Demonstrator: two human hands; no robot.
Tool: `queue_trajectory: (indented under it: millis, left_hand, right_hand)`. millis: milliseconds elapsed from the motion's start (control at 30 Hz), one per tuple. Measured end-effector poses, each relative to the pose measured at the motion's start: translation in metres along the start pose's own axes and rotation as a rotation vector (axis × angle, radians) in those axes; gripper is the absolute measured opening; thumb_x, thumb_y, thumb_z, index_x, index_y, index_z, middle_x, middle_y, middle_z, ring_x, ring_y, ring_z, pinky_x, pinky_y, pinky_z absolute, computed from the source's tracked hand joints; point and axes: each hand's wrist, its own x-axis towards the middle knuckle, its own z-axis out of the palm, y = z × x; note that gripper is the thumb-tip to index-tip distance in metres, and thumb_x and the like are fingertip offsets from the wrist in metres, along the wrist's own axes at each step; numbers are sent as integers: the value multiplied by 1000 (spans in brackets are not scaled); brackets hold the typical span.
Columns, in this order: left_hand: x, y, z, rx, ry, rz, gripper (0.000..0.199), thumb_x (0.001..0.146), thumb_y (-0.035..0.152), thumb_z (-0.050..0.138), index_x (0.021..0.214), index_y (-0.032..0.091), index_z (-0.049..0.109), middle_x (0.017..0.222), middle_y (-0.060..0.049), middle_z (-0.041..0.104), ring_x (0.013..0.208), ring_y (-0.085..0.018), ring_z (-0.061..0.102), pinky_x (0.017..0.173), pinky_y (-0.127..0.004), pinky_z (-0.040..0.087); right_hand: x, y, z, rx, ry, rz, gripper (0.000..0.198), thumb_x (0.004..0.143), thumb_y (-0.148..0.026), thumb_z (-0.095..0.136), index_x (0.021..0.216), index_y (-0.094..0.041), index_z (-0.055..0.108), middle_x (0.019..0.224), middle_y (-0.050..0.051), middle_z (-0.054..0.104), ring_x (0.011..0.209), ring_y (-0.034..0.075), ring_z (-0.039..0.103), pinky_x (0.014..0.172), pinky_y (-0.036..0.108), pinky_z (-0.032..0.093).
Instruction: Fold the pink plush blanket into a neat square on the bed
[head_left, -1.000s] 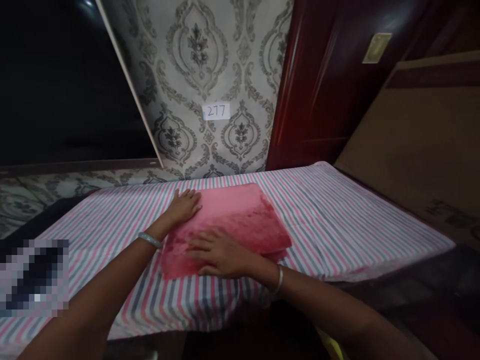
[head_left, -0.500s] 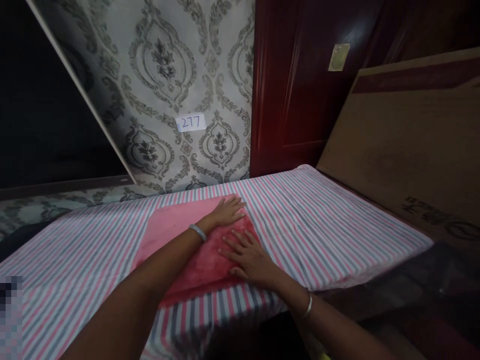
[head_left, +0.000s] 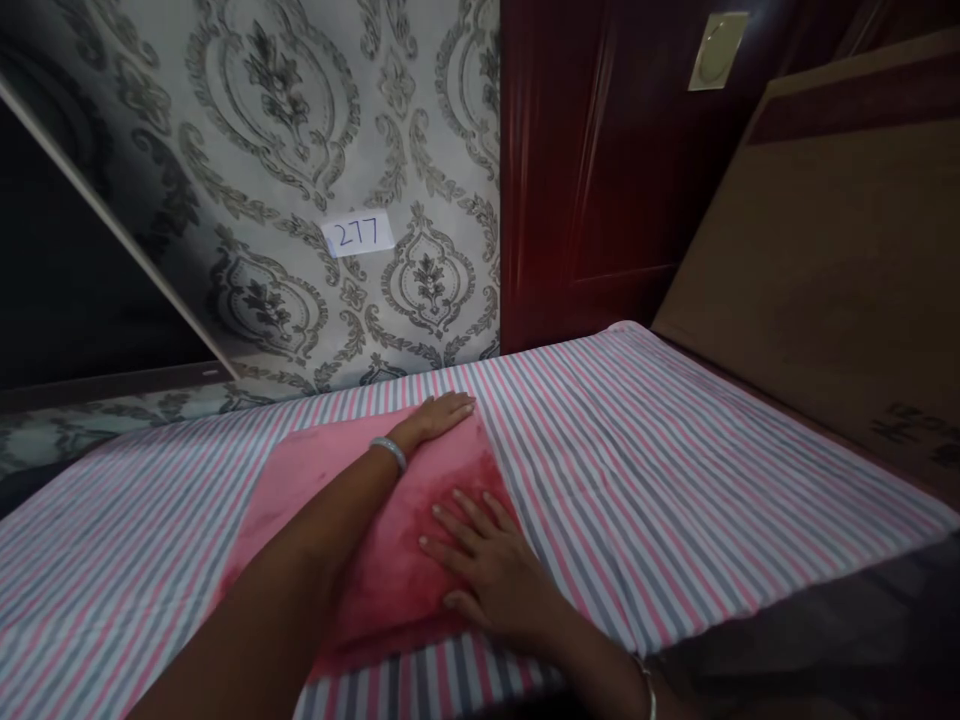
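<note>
A pink, plush-looking piece of fabric (head_left: 409, 560) lies flat on a table covered with a striped cloth (head_left: 630, 450). My left hand (head_left: 444, 414) rests near the far right corner of the fabric, its fingers stretched out and lying close together. Nearer to me, my right hand (head_left: 491, 565) presses flat on the right side of the fabric with spread fingers. Darker red patches show around the right hand and along the near edge. Part of the fabric is hidden under my left forearm. Neither hand grips anything.
A patterned wall with a paper label (head_left: 358, 233) reading 277 rises behind the table. A dark screen (head_left: 90, 270) stands at the left. On the right, a large cardboard box (head_left: 840, 230) is in front of a dark red wooden panel (head_left: 577, 160).
My view has moved closer to the table. My left hand's fingers have drawn together at the far corner; my right hand stays spread on the fabric, slightly farther from the left hand.
</note>
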Motion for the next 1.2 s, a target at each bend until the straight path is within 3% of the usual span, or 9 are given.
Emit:
queue_trajectory:
  millis: [100, 300, 433, 500, 633, 767, 900, 1033, 1200]
  left_hand:
    - [-2, -1, 2, 0, 29, -9, 69, 100, 66, 17, 155, 31, 39, 164, -2, 37, 155, -22, 24, 126, -46, 16]
    - [-7, 15, -3, 74, 56, -24, 69, 101, 62, 17, 154, 25, 39, 161, -7, 41, 150, -23, 34, 123, -47, 25]
    - [-15, 31, -14, 110, 99, -77, 67, 101, 61, 24, 156, 24, 36, 162, -12, 39, 152, -31, 29, 123, -60, 11]
    - [-27, 37, -23, 125, 117, -47, 66, 102, 60, 24, 157, 24, 35, 163, -10, 37, 153, -28, 27, 125, -56, 8]
    - [-69, 42, -37, 110, 50, 70, 67, 102, 61, 19, 157, 25, 35, 164, -7, 35, 152, -22, 29, 125, -43, 16]
    - [-118, 30, -34, 148, -39, 80, 66, 102, 63, 23, 158, 30, 33, 167, -4, 29, 155, -25, 21, 126, -51, 9]
    - [-144, 13, -18, 200, 0, 50, 65, 102, 62, 26, 160, 32, 27, 169, -5, 23, 157, -27, 14, 125, -55, 5]
    - [-142, -1, -8, 187, 25, 53, 66, 102, 63, 24, 161, 32, 25, 169, -4, 20, 157, -26, 11, 125, -52, 2]
    - [-117, -29, -14, 154, 7, 40, 66, 101, 65, 24, 160, 35, 25, 169, -1, 20, 157, -26, 14, 126, -51, 7]
  right_hand:
    - [0, 1, 0, 6, -9, 8, 65, 99, -54, 54, 158, -37, 34, 169, -3, 20, 156, 30, 11, 126, 60, 10]
    - [0, 2, 5, -47, 25, -7, 62, 100, -53, 53, 157, -35, 36, 169, -2, 20, 156, 29, 9, 126, 58, 9]
    - [-3, 2, 3, -107, 29, -1, 60, 100, -49, 55, 155, -35, 39, 168, -1, 25, 156, 29, 12, 125, 59, 12]
    - [-4, -1, -4, -110, 14, 7, 57, 100, -47, 55, 154, -34, 43, 165, 1, 31, 155, 29, 17, 124, 60, 15]
    - [11, -17, -26, -35, 25, -37, 48, 101, -44, 52, 148, -31, 52, 157, 5, 47, 150, 30, 31, 122, 60, 22]
    - [43, -35, -29, 0, -21, -226, 44, 103, -42, 50, 145, -30, 55, 154, 4, 50, 148, 28, 35, 123, 54, 24]
    - [60, -36, -2, -37, -105, -327, 49, 105, -47, 44, 152, -29, 46, 165, 4, 33, 153, 25, 24, 126, 55, 16]
    - [56, -30, 19, -72, -96, -303, 52, 105, -46, 46, 155, -32, 40, 168, 2, 24, 155, 26, 18, 127, 55, 11]
    - [54, -29, 19, -52, -113, -300, 52, 105, -48, 45, 155, -32, 39, 168, 1, 24, 156, 26, 14, 127, 55, 11]
